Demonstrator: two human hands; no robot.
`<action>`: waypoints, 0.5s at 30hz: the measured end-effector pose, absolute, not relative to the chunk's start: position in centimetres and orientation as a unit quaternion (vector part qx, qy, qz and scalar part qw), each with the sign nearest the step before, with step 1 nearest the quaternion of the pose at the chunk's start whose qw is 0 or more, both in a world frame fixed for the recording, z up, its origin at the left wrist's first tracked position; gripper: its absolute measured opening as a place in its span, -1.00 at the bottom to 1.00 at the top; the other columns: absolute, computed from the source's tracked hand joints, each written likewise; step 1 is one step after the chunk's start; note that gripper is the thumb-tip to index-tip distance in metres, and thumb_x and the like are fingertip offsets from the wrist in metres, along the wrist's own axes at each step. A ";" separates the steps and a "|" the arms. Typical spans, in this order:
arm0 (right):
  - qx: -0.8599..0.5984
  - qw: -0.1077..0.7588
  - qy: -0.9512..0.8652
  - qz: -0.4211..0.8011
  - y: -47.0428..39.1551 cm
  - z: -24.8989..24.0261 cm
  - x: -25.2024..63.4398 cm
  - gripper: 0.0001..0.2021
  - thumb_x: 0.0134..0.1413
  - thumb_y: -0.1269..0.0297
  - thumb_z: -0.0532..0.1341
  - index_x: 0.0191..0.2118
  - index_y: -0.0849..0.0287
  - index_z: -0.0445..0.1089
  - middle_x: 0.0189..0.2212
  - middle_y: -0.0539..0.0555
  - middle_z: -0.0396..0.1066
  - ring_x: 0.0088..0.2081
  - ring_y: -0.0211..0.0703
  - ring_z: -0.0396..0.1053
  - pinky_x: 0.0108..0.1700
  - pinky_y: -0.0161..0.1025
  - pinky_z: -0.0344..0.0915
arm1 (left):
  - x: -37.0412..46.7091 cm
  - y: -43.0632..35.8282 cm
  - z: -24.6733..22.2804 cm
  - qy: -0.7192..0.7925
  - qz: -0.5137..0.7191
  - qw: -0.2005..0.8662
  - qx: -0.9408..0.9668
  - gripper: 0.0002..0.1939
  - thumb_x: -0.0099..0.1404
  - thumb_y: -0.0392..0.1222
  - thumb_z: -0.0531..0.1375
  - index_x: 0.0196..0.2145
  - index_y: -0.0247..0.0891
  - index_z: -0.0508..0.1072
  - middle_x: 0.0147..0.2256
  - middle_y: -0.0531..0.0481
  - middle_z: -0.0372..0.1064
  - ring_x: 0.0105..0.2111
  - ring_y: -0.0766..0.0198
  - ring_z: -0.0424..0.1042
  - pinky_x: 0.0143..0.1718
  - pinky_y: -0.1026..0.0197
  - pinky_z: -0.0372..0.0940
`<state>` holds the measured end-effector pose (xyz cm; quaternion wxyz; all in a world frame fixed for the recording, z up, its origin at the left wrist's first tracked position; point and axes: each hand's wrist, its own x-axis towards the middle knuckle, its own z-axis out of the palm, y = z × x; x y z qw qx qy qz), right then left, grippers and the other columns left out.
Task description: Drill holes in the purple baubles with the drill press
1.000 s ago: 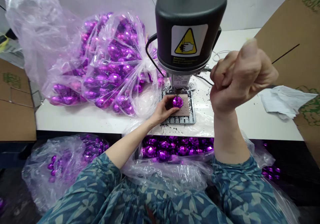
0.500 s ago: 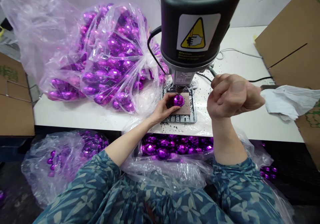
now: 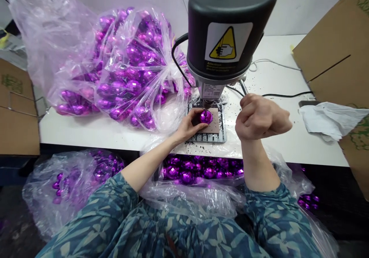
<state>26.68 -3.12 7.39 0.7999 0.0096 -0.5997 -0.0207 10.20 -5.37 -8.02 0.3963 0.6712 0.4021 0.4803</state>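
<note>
The machine (image 3: 230,31) stands on the table (image 3: 300,148), before the wall (image 3: 296,8). Under its head, the plate (image 3: 209,138) bears the board (image 3: 213,126), with the ball (image 3: 206,116) on the board. The big bag (image 3: 127,73) lies left, the cloth (image 3: 328,116) right. Cartons (image 3: 328,54) flank the table. Below its front edge are more balls (image 3: 186,176); lower left, the second bag (image 3: 65,189).

My one head view looks steeply down from close above the bench's front edge (image 3: 115,147), facing its back.
</note>
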 end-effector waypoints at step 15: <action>-0.143 0.807 -0.556 0.142 -2.3 13.8 25.7 -0.40 0.15 -0.13 0.28 -0.63 0.13 0.01 -0.75 -0.18 -0.15 -0.73 -0.52 -0.01 -0.64 -0.35 -0.14 | 7.4 -20.0 -4.8 0.231 0.146 0.368 0.889 -0.60 0.38 -0.04 0.34 0.14 -0.11 0.48 0.01 -0.19 0.55 -0.03 -0.06 0.59 -0.02 -0.06 0.53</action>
